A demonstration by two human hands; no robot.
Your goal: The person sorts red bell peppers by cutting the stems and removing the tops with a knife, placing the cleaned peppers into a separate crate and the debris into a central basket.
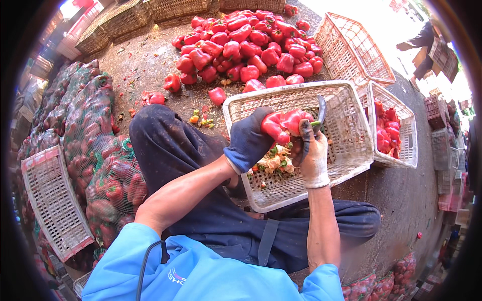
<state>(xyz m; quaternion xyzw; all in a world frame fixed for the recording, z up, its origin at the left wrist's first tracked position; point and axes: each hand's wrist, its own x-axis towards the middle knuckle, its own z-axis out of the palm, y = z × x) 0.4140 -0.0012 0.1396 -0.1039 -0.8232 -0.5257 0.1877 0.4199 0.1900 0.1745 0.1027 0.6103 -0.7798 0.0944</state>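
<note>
A red bell pepper [284, 125] with a green stem is in my left hand [248, 135], which wears a dark blue glove and is closed around its left side. My right hand [312, 153], in a white glove with dark, soiled fingers, is closed on a small knife [322, 111] with a curved blade. The blade points up beside the pepper's stem, and my right thumb presses near the stem; the knife's handle is hidden in my fingers. Both hands are above a dirty white plastic crate [346, 163], where pale, seedy pepper cores [275, 163] lie in a heap.
Beyond the crate is a big pile of red peppers [251, 45] on the ground. A second white crate [409, 140] at the right holds red peppers. Stuffed mesh sacks [108, 185] and an overturned crate [57, 200] stand at my left. Another person [427, 37] is at the far right.
</note>
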